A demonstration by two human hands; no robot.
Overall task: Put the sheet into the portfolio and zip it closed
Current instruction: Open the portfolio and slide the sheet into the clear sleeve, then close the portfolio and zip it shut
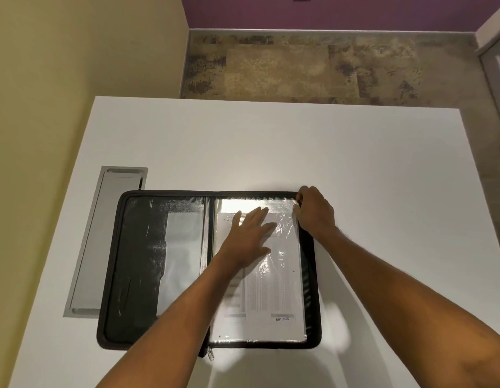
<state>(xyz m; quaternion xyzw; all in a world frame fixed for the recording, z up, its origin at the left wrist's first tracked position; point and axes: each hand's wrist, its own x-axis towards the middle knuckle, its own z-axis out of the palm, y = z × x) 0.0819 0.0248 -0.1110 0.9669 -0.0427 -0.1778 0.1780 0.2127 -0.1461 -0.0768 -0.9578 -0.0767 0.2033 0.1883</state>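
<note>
The surface (341,152) is a smooth, matt white laminate that takes only a soft sheen near its front edge. Set into it at the left is a long cable hatch (103,242) of brushed grey metal, dull rather than shiny. The portfolio (137,261) looks like black leather or imitation leather, finely grained and glossy, with creased highlights across its left panel; its rim is a darker woven cloth edging with a metal zip pull (210,355). The sheet (274,289) is printed white paper under a clear plastic sleeve (282,211), which is wrinkled and glares brightly. The floor (313,65) beyond is mottled, rough-looking brown carpet.
</note>
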